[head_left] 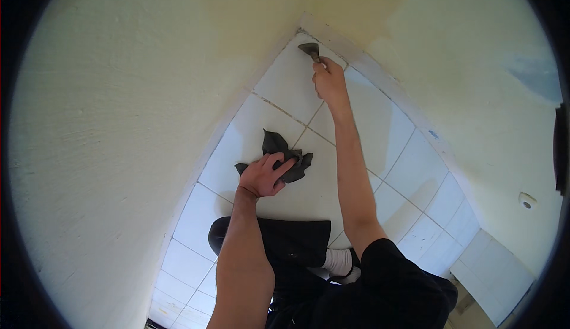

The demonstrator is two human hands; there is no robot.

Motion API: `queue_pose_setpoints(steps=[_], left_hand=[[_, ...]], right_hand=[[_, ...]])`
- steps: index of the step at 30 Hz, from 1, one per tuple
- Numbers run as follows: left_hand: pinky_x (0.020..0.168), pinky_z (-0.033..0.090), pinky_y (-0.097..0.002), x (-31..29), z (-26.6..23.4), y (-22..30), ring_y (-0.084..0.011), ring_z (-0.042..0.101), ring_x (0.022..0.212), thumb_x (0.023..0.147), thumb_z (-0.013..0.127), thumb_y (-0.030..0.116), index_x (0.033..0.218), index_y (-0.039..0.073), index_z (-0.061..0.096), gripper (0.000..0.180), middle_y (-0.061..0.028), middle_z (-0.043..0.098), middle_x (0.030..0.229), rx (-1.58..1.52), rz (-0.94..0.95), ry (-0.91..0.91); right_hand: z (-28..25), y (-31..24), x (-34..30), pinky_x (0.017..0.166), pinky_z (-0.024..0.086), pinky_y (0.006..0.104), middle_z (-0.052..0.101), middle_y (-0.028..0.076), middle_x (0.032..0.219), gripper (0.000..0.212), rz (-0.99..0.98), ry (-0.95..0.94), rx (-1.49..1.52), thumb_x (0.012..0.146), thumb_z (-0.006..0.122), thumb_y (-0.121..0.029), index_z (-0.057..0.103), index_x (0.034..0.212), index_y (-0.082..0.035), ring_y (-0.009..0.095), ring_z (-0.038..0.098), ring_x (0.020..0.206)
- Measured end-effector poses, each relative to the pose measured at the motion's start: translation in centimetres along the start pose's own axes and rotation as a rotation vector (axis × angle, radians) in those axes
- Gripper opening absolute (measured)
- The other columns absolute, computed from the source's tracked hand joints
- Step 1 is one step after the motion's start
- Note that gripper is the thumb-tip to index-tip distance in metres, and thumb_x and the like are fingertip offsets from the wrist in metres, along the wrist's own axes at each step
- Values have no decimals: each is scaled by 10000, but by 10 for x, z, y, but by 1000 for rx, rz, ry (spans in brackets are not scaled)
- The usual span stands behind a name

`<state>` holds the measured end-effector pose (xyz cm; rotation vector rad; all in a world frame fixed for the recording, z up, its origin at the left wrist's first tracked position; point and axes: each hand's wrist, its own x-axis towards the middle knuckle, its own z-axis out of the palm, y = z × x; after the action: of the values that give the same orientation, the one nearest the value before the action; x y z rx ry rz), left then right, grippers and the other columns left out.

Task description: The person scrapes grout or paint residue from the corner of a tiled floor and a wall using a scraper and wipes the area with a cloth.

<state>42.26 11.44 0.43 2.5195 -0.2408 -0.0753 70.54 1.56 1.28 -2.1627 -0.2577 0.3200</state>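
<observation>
My right hand [330,81] reaches far forward, closed round the handle of a scraper [309,48] with a wide, dark flared blade. The blade is at the white floor tile near the room corner; whether it presses on the tile I cannot tell. Nearer to me and to the left, my left hand [265,176] rests on a crumpled black cloth [276,143] on the floor. Its fingers are bent into the folds, with the cloth bunched beneath and around them.
White floor tiles [279,115] with dirty joints run into the corner. Pale yellow walls rise at the left [119,121] and right [451,62], edged by a low skirting [380,71]. A small round wall fitting [526,201] sits at the right. My knee [220,234] is close to the cloth.
</observation>
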Motion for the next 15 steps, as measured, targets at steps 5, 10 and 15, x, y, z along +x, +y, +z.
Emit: queue_pose_setpoints(steps=[5, 10, 15], left_hand=[[713, 567, -357, 2, -5, 3, -227, 597, 917, 640, 683, 169, 1286, 230, 588, 656, -47, 509, 1105, -14, 22, 39], [706, 567, -354, 2, -3, 2, -227, 597, 917, 637, 684, 171, 1286, 229, 588, 659, -44, 510, 1105, -15, 19, 31], [759, 562, -362, 1, 3, -1, -235, 600, 934, 625, 681, 210, 1268, 217, 603, 648, -57, 518, 1110, 10, 19, 17]], right_hand=[[6, -31, -34, 446, 339, 277, 659, 98, 746, 260, 385, -193, 777, 942, 428, -189, 528, 1106, -15, 104, 380, 466], [18, -38, -25, 492, 354, 250, 694, 131, 839, 259, 405, -248, 816, 964, 439, -207, 523, 1102, -5, 93, 422, 537], [40, -27, -4, 513, 408, 260, 701, 151, 884, 185, 349, -175, 841, 968, 500, -156, 588, 981, 7, 120, 477, 558]])
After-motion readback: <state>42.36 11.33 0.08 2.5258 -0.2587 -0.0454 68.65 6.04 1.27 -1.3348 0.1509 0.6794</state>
